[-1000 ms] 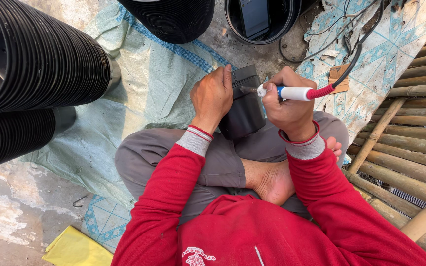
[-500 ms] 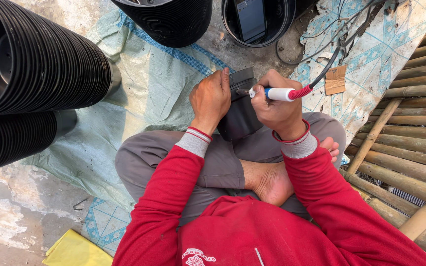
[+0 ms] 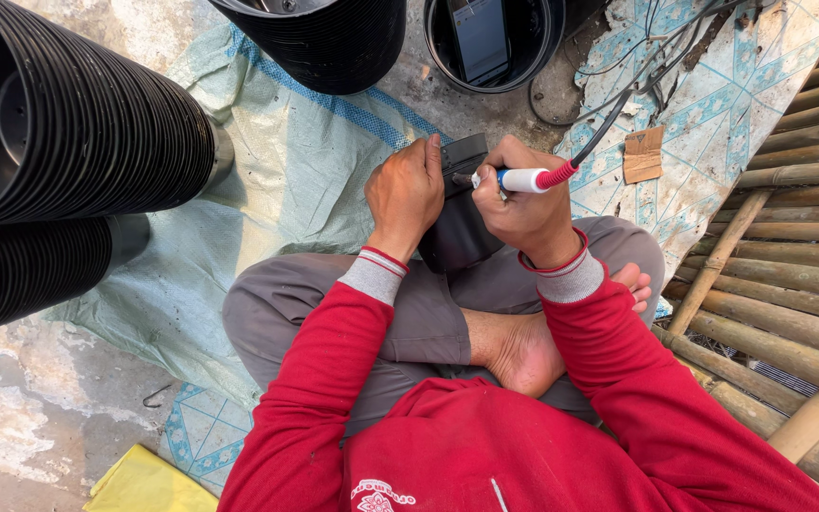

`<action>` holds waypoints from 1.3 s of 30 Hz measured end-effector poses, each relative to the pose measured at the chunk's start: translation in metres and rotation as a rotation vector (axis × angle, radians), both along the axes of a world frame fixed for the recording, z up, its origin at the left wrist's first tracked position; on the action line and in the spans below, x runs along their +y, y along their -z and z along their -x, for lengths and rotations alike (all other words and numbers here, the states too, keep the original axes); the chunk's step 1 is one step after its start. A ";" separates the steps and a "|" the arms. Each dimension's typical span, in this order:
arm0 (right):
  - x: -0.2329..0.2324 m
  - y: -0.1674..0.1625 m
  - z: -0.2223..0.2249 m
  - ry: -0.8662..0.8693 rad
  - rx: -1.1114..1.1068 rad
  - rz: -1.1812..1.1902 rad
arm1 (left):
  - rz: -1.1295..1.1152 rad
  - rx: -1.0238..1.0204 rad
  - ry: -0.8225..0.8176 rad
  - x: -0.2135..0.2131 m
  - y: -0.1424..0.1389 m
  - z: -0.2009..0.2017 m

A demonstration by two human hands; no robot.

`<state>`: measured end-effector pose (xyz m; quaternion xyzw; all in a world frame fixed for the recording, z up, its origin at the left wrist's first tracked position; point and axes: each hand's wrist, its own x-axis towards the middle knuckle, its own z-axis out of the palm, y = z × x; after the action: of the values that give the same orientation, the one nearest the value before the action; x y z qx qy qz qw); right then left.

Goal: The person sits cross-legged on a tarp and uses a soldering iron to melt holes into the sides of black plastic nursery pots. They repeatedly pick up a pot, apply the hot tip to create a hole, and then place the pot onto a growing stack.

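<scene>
Two hands work on one small black plastic pot (image 3: 459,223) that we see lying on its side across the person's crossed legs, base end turned away from the body. Our left hand (image 3: 408,194) is wrapped over its upper wall with the fingers curled round the far edge, pinning it against the lap. Our right hand (image 3: 523,204) is clenched round a corded pen-like tool (image 3: 521,179) with a white barrel and a red collar, its tip touching the pot near the base.

We judge the pot light and thin-walled, likely to flex if squeezed hard and a little slick, so the rim or base edge, where the plastic is stiffer, looks the best place to hold it. The tool's cable (image 3: 618,104) trails away over the patterned mat (image 3: 713,123).

To the left lie two long nested stacks of black pots (image 3: 78,142), on their sides on a pale woven sheet (image 3: 286,180). Ahead stands another black stack (image 3: 334,43), and beside it a black bucket (image 3: 542,57) holding a dark flat slab-like object; what it is we cannot tell
</scene>
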<state>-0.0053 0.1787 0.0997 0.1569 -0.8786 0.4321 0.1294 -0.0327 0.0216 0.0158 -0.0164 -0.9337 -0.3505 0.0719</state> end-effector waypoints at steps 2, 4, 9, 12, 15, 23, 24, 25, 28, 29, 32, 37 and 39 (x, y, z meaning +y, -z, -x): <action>0.006 0.003 -0.003 -0.017 0.031 -0.010 | -0.012 0.036 -0.002 0.000 -0.002 -0.001; 0.020 0.007 -0.004 -0.053 0.060 0.069 | -0.059 0.026 0.011 -0.002 -0.002 0.000; 0.088 0.007 -0.005 0.248 0.204 0.840 | -0.399 0.119 0.113 -0.030 0.009 -0.005; 0.123 0.010 0.012 0.309 0.190 1.138 | -0.808 -0.062 0.177 -0.052 0.017 -0.008; 0.138 0.018 0.018 0.352 0.137 1.297 | -1.181 -0.211 0.079 -0.068 0.008 -0.025; 0.154 0.019 0.006 0.295 -0.023 1.407 | -1.781 -0.293 -0.177 -0.136 -0.202 -0.146; 0.153 0.016 0.005 0.293 -0.034 1.434 | -1.686 -0.109 -0.137 -0.144 -0.233 -0.153; 0.151 0.015 0.005 0.289 -0.048 1.462 | -1.539 0.036 -0.017 -0.151 -0.261 -0.162; 0.142 0.012 0.002 0.235 -0.050 1.420 | -1.661 0.669 -0.281 -0.171 -0.307 -0.170; 0.138 0.011 0.002 0.236 -0.055 1.414 | -1.556 0.866 -0.369 -0.182 -0.313 -0.167; 0.133 0.012 -0.003 0.265 -0.082 1.401 | -0.360 0.884 -0.184 -0.216 -0.307 -0.152; 0.131 0.009 -0.005 0.272 -0.114 1.371 | 0.357 0.814 -0.385 -0.258 -0.270 -0.125; 0.129 0.006 -0.005 0.284 -0.130 1.368 | 0.553 0.777 -0.342 -0.262 -0.257 -0.116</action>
<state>-0.0006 0.3074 0.0936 -0.1023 -0.4272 0.8754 0.2017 0.0834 -0.2408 0.2724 -0.0107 -0.8852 -0.0413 0.4632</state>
